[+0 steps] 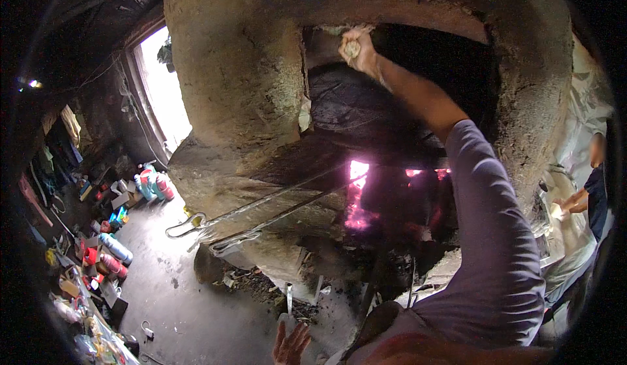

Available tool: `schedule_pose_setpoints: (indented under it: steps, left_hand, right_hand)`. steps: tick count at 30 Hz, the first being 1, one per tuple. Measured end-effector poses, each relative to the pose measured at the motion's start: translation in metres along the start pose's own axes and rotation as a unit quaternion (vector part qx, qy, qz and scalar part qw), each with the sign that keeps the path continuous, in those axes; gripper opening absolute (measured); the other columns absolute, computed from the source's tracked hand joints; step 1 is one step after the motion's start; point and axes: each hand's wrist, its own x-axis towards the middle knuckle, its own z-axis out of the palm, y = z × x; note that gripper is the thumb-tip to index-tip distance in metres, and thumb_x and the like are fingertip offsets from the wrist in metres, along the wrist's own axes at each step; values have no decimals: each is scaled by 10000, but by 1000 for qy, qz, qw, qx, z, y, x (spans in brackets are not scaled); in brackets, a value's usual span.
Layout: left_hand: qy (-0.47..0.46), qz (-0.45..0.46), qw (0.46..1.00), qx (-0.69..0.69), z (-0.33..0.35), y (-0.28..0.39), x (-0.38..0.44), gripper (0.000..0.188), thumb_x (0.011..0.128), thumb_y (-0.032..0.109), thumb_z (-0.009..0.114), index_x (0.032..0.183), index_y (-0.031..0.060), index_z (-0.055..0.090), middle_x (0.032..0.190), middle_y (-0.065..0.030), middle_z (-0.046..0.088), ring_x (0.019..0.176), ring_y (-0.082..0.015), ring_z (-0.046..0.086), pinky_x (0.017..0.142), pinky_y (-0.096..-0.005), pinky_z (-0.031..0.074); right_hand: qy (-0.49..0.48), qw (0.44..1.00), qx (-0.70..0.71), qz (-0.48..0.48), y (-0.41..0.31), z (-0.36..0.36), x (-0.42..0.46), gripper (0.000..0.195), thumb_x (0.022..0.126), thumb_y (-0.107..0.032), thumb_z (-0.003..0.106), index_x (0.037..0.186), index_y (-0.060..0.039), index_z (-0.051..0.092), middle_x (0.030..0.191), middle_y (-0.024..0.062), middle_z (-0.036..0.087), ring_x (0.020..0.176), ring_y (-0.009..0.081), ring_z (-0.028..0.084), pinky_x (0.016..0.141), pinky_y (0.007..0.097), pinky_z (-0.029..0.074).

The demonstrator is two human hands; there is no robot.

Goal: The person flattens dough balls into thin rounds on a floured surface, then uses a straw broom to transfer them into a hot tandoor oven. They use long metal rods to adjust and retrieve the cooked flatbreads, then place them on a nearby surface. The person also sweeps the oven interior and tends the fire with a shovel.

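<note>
My right hand (361,56) is raised into the upper left corner of a large opening in a clay oven (235,61). It is closed on a pale lump (351,48), perhaps dough or clay, and its knuckles are close to the opening's upper edge. My left hand (291,343) is low at the bottom of the view, its fingers apart and nothing seen in it. Between the hands, two long metal rods with looped handles (279,203) lie across the oven's ledge. Their far ends reach towards glowing embers (359,174); the oven's dark interior hides detail.
Metal bottles (116,248), boxes and bags crowd the floor at left; more bottles (154,184) stand by a bright doorway (164,91). Rubble and ash (267,286) lie below the ledge. At far right another person (595,193) handles something pale over a covered surface.
</note>
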Motion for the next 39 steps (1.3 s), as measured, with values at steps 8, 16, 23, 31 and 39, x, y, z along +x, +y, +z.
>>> schedule_pose_setpoints:
  steps: [8, 16, 23, 31, 39]
  left_hand:
    - [-111, 55, 990, 71, -22, -28, -4, 662, 861, 299, 478, 1374, 38, 150, 1252, -211, 442, 1166, -323, 436, 991, -470, 329]
    - [-267, 68, 955, 110, -29, -21, -11, 394, 871, 120, 381, 1264, 151, 394, 1345, -3, 356, 1278, -171, 264, 1092, -373, 174]
    - [-151, -41, 987, -33, -27, 3, -28, 671, 849, 341, 524, 1340, -25, 250, 1231, -218, 464, 1149, -337, 454, 965, -431, 358]
    - [-197, -162, 966, -34, -19, 32, -38, 641, 866, 350, 492, 1353, 18, 241, 1250, -199, 451, 1156, -295, 452, 999, -406, 329]
    - [-407, -314, 852, 97, 29, 1, -22, 675, 877, 414, 449, 1368, 25, 199, 1299, -169, 409, 1196, -282, 412, 1018, -380, 305]
  right_hand:
    - [62, 980, 144, 119, -8, 0, -62, 225, 730, -72, 542, 539, -61, 423, 565, 52, 509, 483, 161, 520, 433, 287, 486]
    - [-26, 988, 61, 140, -63, -5, -117, 226, 728, -88, 534, 522, -104, 441, 526, 38, 518, 498, 162, 547, 430, 281, 485]
    - [37, 985, 45, 160, -75, 4, -151, 186, 706, -62, 538, 557, -76, 427, 541, 59, 505, 454, 144, 540, 394, 244, 501]
    - [19, 974, 120, 190, -73, 29, -252, 184, 730, -140, 520, 592, -37, 458, 580, 111, 508, 485, 161, 562, 399, 257, 523]
    - [302, 860, -170, 375, -8, 69, -601, 353, 772, -314, 597, 937, -5, 554, 659, 61, 564, 496, 163, 527, 405, 258, 432]
